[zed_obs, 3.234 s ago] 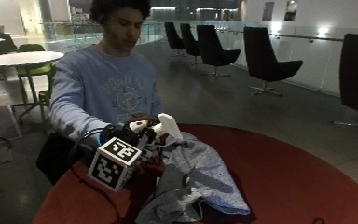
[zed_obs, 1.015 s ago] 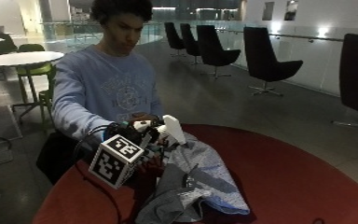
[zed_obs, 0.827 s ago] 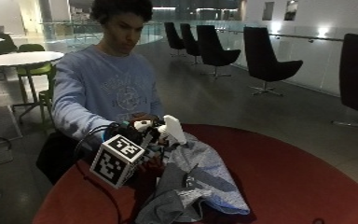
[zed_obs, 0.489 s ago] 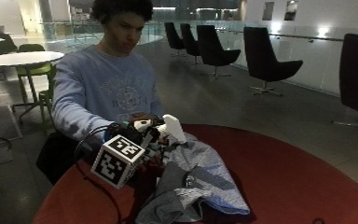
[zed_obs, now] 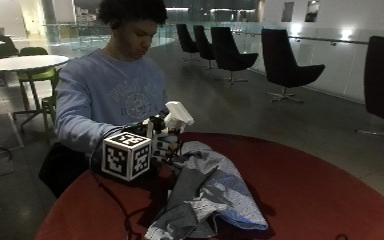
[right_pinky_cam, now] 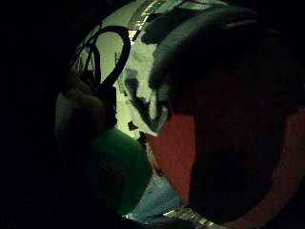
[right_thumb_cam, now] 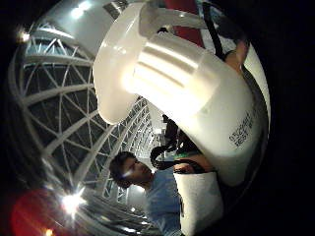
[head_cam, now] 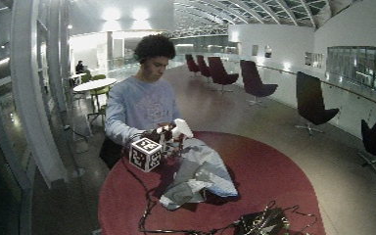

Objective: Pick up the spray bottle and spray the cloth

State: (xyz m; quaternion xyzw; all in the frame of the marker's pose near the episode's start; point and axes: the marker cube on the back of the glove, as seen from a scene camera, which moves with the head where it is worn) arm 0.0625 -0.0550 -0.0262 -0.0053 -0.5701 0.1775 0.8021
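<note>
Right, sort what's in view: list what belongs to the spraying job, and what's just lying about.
Part of the job:
- spray bottle, white head up, held above the table
- gloved right hand, gripping the bottle
- cloth, crumpled on the table beside the hand

Just lying about:
- red round table under it all
- bundle of cables at the table's near edge
- black chairs behind

A seated person [head_cam: 142, 105] holds a white spray bottle [head_cam: 180, 129] above a crumpled cloth [head_cam: 201, 174] on a round red table [head_cam: 266, 171].
</note>
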